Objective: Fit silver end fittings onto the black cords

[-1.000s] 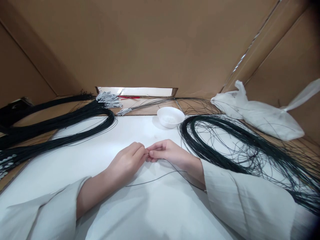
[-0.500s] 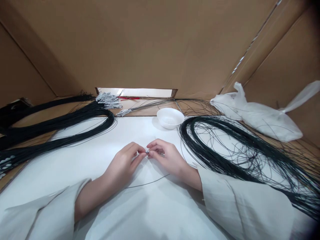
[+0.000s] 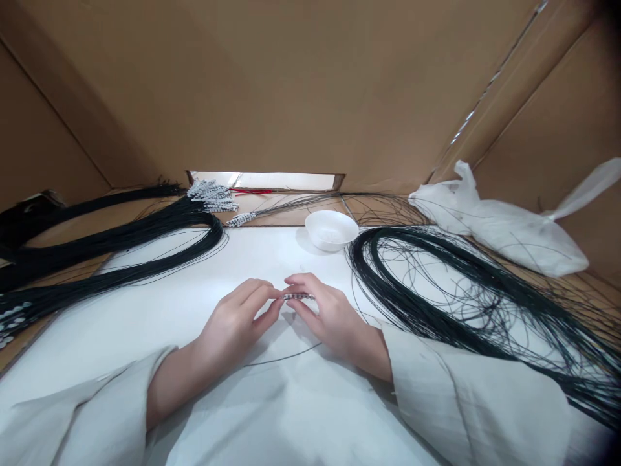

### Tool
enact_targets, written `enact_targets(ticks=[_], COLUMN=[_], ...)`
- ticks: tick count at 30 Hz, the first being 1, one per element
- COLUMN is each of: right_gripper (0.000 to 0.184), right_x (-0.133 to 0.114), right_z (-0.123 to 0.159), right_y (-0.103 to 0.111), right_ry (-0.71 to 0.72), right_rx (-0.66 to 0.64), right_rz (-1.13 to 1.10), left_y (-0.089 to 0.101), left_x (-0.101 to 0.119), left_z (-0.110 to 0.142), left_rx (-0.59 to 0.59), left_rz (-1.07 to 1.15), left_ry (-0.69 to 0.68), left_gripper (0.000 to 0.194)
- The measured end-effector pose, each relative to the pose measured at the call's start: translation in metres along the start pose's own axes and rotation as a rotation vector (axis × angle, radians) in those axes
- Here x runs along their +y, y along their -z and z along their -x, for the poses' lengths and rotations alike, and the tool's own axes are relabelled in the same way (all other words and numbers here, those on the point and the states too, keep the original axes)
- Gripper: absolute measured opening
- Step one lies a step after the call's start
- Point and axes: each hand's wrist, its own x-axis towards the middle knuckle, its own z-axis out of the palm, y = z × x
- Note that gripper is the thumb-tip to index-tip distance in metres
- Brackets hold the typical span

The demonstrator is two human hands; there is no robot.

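Left hand (image 3: 237, 317) pinching one end of beads (image 3: 299, 296); right hand (image 3: 337, 320) curled about them, grip unclear. Beads stretch from left hand toward right palm. Cord (image 3: 286, 356) on near side. Beyond: bowl (image 3: 332, 230) on tabletop (image 3: 262, 252), coil (image 3: 373, 275) right of it, bundle (image 3: 97, 243) left.

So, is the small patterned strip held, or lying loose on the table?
Held: the strip runs from the fingertips of the left hand to between the fingers of the right hand.
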Motion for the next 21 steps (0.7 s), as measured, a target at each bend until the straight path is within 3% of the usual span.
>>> enact_targets(ticks=[4, 10, 17, 21], right_gripper=[0.014, 0.016, 0.014, 0.017], right_x=[0.0006, -0.0011, -0.0022, -0.0029], right_z=[0.0, 0.0004, -0.0001, -0.0011], right_y=[0.0007, 0.0007, 0.0031, 0.0038], right_ry=[0.016, 0.059, -0.009, -0.038], right_rx=[0.007, 0.026, 0.017, -0.019], right_rz=[0.065, 0.042, 0.075, 0.075], left_y=[0.0017, 0.0023, 0.0009, 0.0015], left_x=[-0.0005, 0.0017, -0.0053, -0.0062], left_z=[-0.0005, -0.0019, -0.0001, 0.0001], left_rx=[0.032, 0.071, -0.064, -0.026], left_rz=[-0.025, -0.036, -0.001, -0.012], left_ry=[-0.049, -0.066, -0.056, -0.069], left_gripper=[0.011, 0.014, 0.014, 0.012])
